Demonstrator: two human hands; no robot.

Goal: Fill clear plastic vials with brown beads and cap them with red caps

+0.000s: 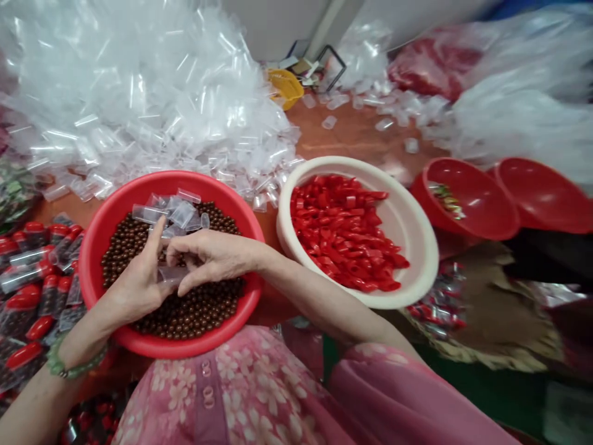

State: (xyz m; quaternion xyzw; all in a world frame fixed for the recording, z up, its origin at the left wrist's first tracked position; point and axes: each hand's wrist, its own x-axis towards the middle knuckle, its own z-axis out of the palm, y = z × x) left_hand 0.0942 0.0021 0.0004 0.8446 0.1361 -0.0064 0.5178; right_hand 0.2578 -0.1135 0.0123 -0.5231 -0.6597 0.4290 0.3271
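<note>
Both hands are over a red basin [88,266] of small brown balls [185,318]. My left hand [141,278] is closed around a clear plastic container [172,275], with its index finger pointing up. From the right, my right hand [208,256] reaches in, its thumb and fingers around the same container's end; whether it grips it is hard to tell. Several clear containers [180,213] lie on the balls just beyond the fingers. Right of the basin, a cream basin [419,247] holds many red plastic caps [343,235].
A big heap of clear containers [139,93] fills the back left. Filled, red-capped containers [28,303] lie at the left. Two red bowls [486,213] [542,198], a yellow basket [285,86] and plastic bags [523,117] stand farther right and back.
</note>
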